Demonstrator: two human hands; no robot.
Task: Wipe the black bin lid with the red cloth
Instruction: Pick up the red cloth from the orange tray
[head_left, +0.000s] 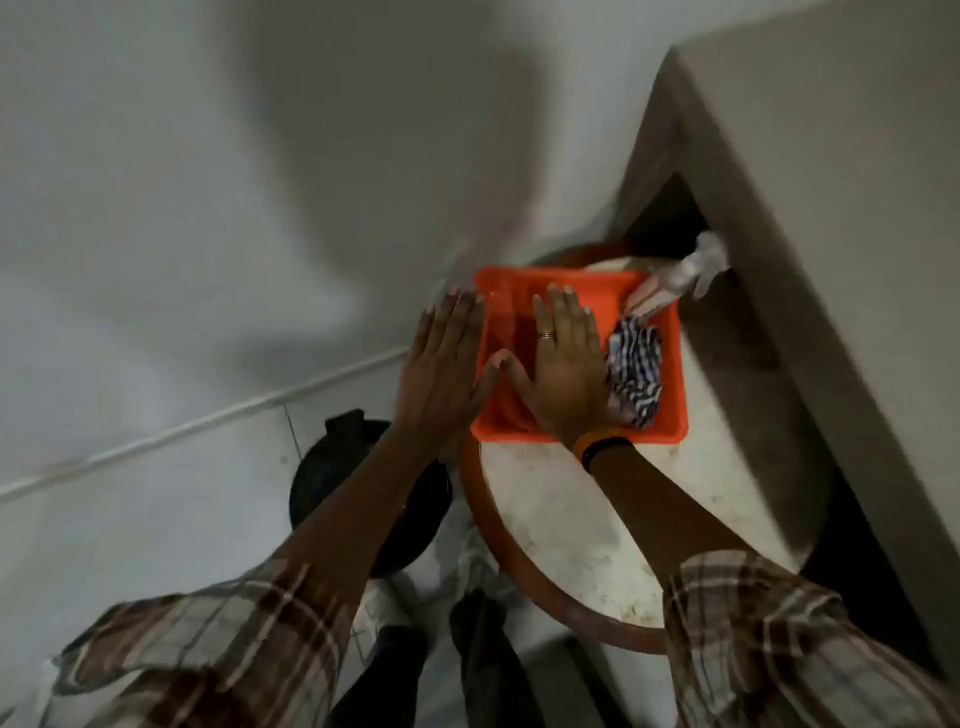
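The black bin lid (332, 467) sits on its bin on the floor at lower left, partly hidden under my left forearm. My left hand (441, 364) is flat with fingers stretched out, hovering at the left rim of an orange tray (672, 410). Inside the tray my right hand (563, 364) lies flat, palm down, holding nothing. A darker red patch (506, 405) shows under that palm; I cannot tell whether it is the red cloth. The view is motion-blurred.
The tray rests on a round white table with a brown rim (561, 519). A blue-and-white striped cloth (636, 369) lies in the tray's right side, and a clear spray bottle (675, 283) leans at its far right corner. A beige counter block (831, 260) stands close on the right.
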